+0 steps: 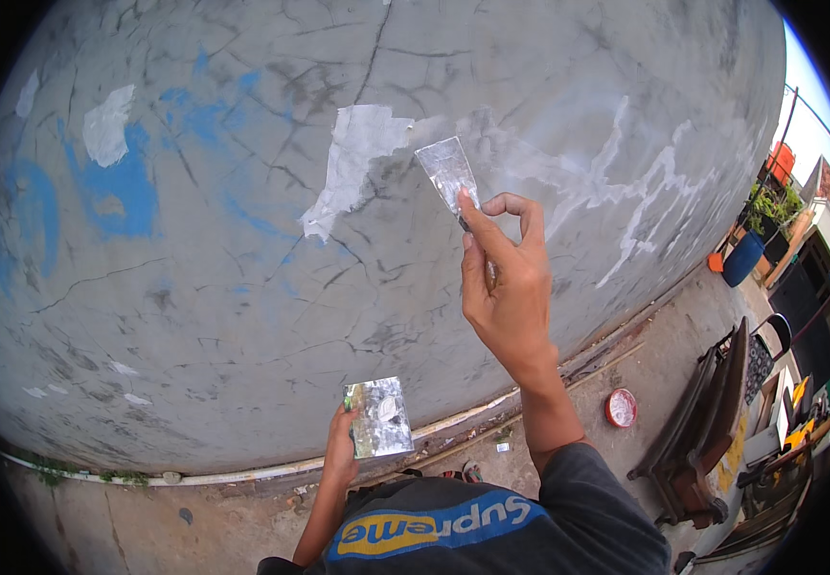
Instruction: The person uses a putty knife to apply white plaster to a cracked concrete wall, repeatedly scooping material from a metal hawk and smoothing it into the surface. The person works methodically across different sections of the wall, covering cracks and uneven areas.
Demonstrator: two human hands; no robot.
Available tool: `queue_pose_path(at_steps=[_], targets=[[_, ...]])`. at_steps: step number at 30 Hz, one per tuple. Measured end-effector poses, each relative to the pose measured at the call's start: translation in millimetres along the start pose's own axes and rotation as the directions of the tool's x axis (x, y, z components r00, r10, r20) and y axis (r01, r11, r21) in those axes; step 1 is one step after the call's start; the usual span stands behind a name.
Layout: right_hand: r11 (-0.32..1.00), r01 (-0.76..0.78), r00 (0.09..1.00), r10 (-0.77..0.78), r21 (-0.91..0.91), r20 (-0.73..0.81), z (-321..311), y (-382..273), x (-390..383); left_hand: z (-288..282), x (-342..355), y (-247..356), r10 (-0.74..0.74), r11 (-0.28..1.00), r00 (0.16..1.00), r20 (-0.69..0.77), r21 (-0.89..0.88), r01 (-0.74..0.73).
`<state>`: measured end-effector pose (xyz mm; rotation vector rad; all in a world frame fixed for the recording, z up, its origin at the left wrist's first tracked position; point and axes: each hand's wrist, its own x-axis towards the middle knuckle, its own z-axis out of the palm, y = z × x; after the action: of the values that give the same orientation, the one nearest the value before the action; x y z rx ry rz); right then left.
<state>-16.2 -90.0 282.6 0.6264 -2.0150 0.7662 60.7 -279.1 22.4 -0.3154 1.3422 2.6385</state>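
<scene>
My right hand (506,287) grips a putty knife (446,171) with a flat, smeared metal blade, raised before a cracked grey wall (242,316). Just left of the blade is a rough white filler patch (346,172), and thinner white streaks (625,192) spread to the right. Low at the centre, my left hand (340,441) holds a square, smeared metal plate (381,412) with a small whitish dab on it.
A red-rimmed tub (621,407) rests on the concrete floor beside a pipe (242,471) along the wall's foot. Dark wooden furniture (693,441) and piled clutter crowd the right, with a blue barrel (742,257) farther back. Blue paint (123,196) marks the wall's left.
</scene>
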Motion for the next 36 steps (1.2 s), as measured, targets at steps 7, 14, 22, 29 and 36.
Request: queue_pose_path(at_steps=[7,14,22,29,36], targets=[[1.000,-0.009,1.000,0.008,-0.026,-0.029,31,12,-1,2,4,-3,0.014,1.000,1.000,0.000,0.011,-0.014],[0.991,0.133,0.969,-0.125,0.023,-0.213,29,45,10,5,2,-1,-0.005,1.000,1.000,0.013,-0.022,0.005],[0.997,0.016,0.980,-0.002,0.070,-0.201,64,65,-9,3,6,-10,-0.009,1.000,1.000,-0.027,0.014,0.009],[0.997,0.076,0.989,-0.076,-0.001,-0.127,6,32,-1,3,4,-9,-0.020,1.000,1.000,-0.013,-0.011,0.020],[0.998,-0.061,0.997,0.061,0.006,-0.044,15,29,15,1,9,-11,-0.028,0.999,1.000,-0.005,0.024,0.029]])
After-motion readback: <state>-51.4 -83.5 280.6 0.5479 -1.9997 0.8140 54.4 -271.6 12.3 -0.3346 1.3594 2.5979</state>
